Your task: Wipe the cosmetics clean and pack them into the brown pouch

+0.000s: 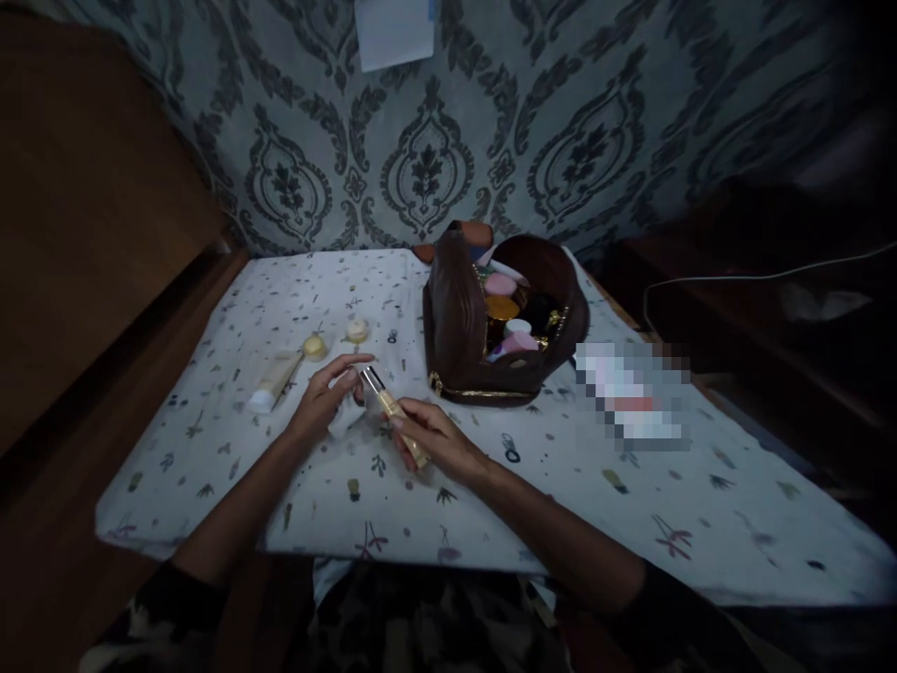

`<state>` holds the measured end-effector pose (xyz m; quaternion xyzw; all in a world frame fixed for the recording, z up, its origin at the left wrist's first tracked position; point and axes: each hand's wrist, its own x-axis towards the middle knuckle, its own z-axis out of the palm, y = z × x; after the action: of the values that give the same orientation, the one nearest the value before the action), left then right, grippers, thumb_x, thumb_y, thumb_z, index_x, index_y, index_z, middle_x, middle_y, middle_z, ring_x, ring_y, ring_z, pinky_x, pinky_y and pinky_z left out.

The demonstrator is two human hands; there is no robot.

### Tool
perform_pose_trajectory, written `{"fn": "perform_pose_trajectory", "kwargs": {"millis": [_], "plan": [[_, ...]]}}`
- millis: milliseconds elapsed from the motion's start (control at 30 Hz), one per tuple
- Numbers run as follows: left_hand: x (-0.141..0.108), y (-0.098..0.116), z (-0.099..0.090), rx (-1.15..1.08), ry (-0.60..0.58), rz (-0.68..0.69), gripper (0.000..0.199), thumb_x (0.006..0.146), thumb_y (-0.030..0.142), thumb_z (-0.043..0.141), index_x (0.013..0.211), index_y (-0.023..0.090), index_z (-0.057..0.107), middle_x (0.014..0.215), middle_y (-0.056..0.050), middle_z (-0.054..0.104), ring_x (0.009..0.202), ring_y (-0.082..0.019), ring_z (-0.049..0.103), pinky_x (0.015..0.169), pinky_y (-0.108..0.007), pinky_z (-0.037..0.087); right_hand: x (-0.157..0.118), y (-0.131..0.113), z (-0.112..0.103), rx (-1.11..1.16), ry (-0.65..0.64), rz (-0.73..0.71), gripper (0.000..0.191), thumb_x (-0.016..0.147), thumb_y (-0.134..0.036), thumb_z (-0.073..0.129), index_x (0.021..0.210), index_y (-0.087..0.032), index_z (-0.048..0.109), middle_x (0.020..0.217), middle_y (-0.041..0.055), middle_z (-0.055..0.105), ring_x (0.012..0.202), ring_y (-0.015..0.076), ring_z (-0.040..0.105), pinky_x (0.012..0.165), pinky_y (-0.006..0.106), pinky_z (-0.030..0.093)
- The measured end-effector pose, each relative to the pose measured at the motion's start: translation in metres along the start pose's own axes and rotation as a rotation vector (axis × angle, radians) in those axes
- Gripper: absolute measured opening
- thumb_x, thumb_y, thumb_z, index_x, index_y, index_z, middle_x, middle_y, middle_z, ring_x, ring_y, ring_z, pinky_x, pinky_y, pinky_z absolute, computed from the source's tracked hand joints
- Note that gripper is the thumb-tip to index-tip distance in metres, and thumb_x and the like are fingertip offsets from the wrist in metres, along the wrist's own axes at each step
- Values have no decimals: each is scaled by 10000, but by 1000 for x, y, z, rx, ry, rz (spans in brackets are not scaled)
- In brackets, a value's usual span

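Observation:
My right hand (431, 435) is wrapped round a slim beige-gold cosmetic bottle (389, 404) with a shiny silver top, tilted up to the left. Close to that top is my left hand (328, 397), its index finger stretched out and its other fingers curled on a crumpled white tissue (343, 419). Beyond the left hand lie a beige tube (277, 379) with a white cap, a small yellow-lidded jar (315, 347) and a small jar with a pale lid (357, 330).
A brown cosmetic bag (459, 318) stands unzipped at the back, full of jars and bottles. A blurred-out packet (631, 393) lies right of it. The patterned white cloth (364, 537) covers the table. Wooden furniture (91, 224) borders the left side; a patterned wall rises behind.

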<state>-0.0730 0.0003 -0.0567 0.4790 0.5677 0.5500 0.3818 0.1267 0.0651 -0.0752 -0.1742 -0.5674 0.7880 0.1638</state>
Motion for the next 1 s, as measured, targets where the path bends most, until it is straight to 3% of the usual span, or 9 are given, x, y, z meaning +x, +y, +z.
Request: {"fn": "perform_pose_trajectory", "kwargs": {"millis": [167, 333, 500, 567, 633, 700, 767, 833, 1000], "plan": [[-1, 0, -2, -40, -34, -21, 398, 838, 528, 682, 1021, 176, 716, 697, 6, 607, 642, -135, 535, 606, -243, 387, 1, -1, -2, -24, 36, -3, 456, 784, -594, 699, 890, -160, 610, 600, -65, 493, 414, 48, 363, 392, 212, 222], [-1, -4, -1, 27, 37, -34, 460, 817, 622, 651, 866, 165, 673, 628, 12, 583, 538, -118, 473, 515, -240, 335, 1, -2, -1, -109, 129, -32, 523, 853, -672, 568, 763, -158, 611, 610, -37, 461, 464, 61, 327, 432, 229, 201], [0, -8, -3, 186, 107, 66, 565, 854, 700, 538, 642, 178, 565, 551, 23, 503, 505, -114, 417, 502, -249, 311, 0, -1, -2, -218, 161, -91, 492, 861, -599, 606, 1044, -153, 704, 620, -37, 453, 518, 85, 343, 466, 231, 234], [0, -8, -4, 174, 90, 95, 576, 873, 708, 496, 666, 177, 575, 578, 12, 532, 534, -126, 456, 532, -253, 343, -1, 0, -4, -217, 194, -94, 492, 852, -553, 640, 1129, -152, 703, 605, -39, 453, 524, 90, 345, 468, 233, 248], [-1, -5, -5, 133, 46, 103, 523, 896, 671, 497, 832, 172, 641, 635, 6, 577, 596, -144, 520, 587, -256, 389, -1, -1, -5, -196, 231, -91, 479, 849, -522, 653, 1146, -150, 709, 595, -32, 472, 530, 97, 373, 471, 234, 275], [-3, -1, -6, 131, -5, 105, 447, 888, 591, 585, 1066, 187, 654, 732, 3, 621, 693, -161, 576, 660, -257, 425, -2, -1, -6, -179, 258, -95, 459, 843, -506, 665, 1136, -158, 718, 608, -17, 518, 551, 110, 430, 482, 234, 317], [-4, 3, -7, 158, -47, 117, 417, 857, 509, 671, 1144, 207, 649, 864, -13, 650, 811, -175, 607, 746, -260, 444, -2, -3, -6, -171, 275, -97, 444, 828, -502, 681, 1117, -167, 724, 655, 5, 584, 600, 131, 508, 509, 238, 375], [-5, 5, -8, 166, -73, 114, 357, 845, 471, 697, 1077, 200, 672, 910, -24, 655, 843, -180, 611, 781, -265, 448, -2, -4, -6, -167, 283, -95, 433, 804, -501, 706, 1086, -173, 727, 748, 31, 658, 680, 158, 586, 560, 250, 439], [-3, -1, -9, 161, -64, 84, 350, 890, 517, 618, 817, 176, 646, 707, 0, 605, 684, -152, 559, 669, -257, 420, -1, -2, -7, -225, 301, -150, 399, 746, -475, 768, 1025, -195, 724, 1012, 67, 736, 890, 206, 665, 766, 307, 523]]}}
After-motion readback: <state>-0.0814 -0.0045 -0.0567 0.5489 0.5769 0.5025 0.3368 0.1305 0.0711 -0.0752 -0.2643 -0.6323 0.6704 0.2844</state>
